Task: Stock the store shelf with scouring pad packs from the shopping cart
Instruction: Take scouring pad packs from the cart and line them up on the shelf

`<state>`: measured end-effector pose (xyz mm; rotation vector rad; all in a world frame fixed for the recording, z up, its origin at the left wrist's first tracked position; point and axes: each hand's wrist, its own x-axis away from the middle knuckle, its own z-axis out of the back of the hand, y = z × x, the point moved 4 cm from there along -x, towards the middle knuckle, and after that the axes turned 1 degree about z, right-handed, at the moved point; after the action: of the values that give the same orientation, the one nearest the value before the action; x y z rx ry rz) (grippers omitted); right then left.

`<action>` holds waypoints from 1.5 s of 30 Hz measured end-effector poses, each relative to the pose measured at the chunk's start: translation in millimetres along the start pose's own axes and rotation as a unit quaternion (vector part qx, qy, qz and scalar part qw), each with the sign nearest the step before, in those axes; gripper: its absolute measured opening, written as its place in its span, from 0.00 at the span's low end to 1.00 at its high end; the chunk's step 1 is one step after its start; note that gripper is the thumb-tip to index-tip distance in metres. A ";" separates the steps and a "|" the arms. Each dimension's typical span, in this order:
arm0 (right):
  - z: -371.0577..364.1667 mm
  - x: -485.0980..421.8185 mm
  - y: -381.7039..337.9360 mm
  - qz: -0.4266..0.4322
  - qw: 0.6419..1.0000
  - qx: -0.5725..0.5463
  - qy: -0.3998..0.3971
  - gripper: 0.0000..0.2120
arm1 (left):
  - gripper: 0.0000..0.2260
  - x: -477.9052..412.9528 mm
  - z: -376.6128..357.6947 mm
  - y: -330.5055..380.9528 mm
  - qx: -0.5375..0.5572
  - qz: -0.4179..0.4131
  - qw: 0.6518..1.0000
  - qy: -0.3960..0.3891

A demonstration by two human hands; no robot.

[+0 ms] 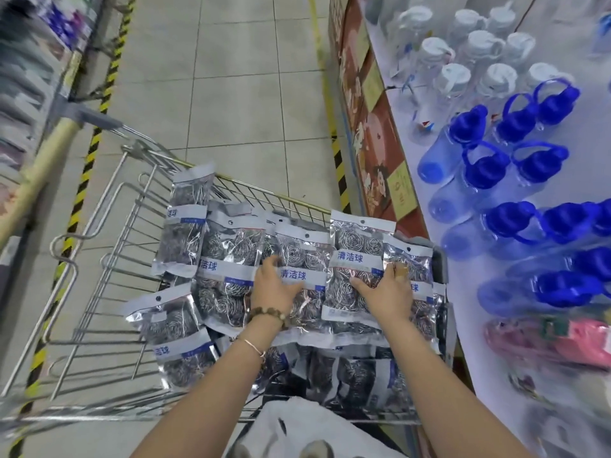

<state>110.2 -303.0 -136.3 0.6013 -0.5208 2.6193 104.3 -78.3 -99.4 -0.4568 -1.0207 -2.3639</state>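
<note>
Floor tiles (231, 94) lie open left of the shopping cart (264, 190) — scouring pad packs (231, 256) heaped to its rim. Left hand (274, 287) and right hand (386, 294) press flat on top packs, fingers spread; shelf (393, 107) edge hugs the cart's right side.

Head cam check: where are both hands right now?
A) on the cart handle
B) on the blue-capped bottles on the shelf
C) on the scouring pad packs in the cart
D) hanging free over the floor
C: the left hand and the right hand both lie on scouring pad packs piled inside the cart.
</note>
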 end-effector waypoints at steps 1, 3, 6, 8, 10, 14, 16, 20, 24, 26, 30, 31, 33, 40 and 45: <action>-2.0 0.1 -1.2 0.002 1.000 0.000 -0.009 0.51 | 0.38 -0.5 0.8 -0.7 0.033 0.020 0.999 -0.004; -6.5 1.8 -2.9 0.009 0.999 -0.002 -0.030 0.51 | 0.40 0.0 -1.0 -2.0 0.061 0.049 0.997 -0.016; -9.6 7.8 -5.3 0.016 0.999 -0.008 -0.032 0.49 | 0.38 6.9 -5.7 0.5 0.016 0.030 0.998 -0.047; -10.7 12.2 -7.8 0.024 0.999 -0.014 -0.019 0.48 | 0.37 14.0 -4.9 0.8 -0.002 0.019 0.998 -0.060; -10.6 18.1 -13.5 0.035 0.999 -0.008 0.000 0.47 | 0.36 19.9 1.8 -0.1 -0.024 0.012 0.998 -0.052; -11.0 33.6 -32.0 0.071 0.996 0.035 0.033 0.36 | 0.34 30.5 29.0 -2.1 -0.042 -0.014 0.999 -0.006; -15.8 38.0 -39.1 0.067 0.997 -0.033 -0.001 0.32 | 0.33 34.3 45.5 -5.6 -0.033 -0.017 0.999 0.011; -25.5 43.8 -53.0 0.016 0.980 -0.194 -0.040 0.30 | 0.34 38.5 66.1 -15.3 -0.003 -0.013 0.999 0.043; -41.6 44.7 -55.1 -0.090 0.921 -0.372 -0.070 0.32 | 0.34 39.9 77.0 -29.6 0.041 0.006 0.997 0.065; -47.5 47.1 -51.0 -0.141 0.884 -0.437 -0.085 0.23 | 0.32 42.9 82.0 -34.3 0.052 0.006 0.996 0.067; -53.4 49.2 -47.7 -0.136 0.884 -0.437 -0.092 0.16 | 0.31 47.8 90.8 -39.0 0.071 0.003 0.996 0.060; -52.6 49.9 -48.0 -0.135 0.886 -0.434 -0.092 0.18 | 0.31 47.3 91.9 -41.9 0.074 0.002 0.996 0.059; -49.6 51.6 -49.1 -0.126 0.890 -0.430 -0.087 0.20 | 0.29 45.7 95.8 -45.9 0.080 0.000 0.995 0.059; -26.2 68.7 -52.9 -0.086 0.886 -0.453 -0.039 0.24 | 0.33 37.2 99.5 -55.2 0.092 0.007 0.995 0.031; -0.7 87.8 -25.7 -0.072 0.874 -0.479 0.028 0.28 | 0.32 31.7 92.0 -43.7 0.133 -0.009 0.991 0.009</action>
<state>49.2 -254.9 -88.2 0.2055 -1.5310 1.8685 62.3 5.3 -48.1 -0.3258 -1.3127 -2.1991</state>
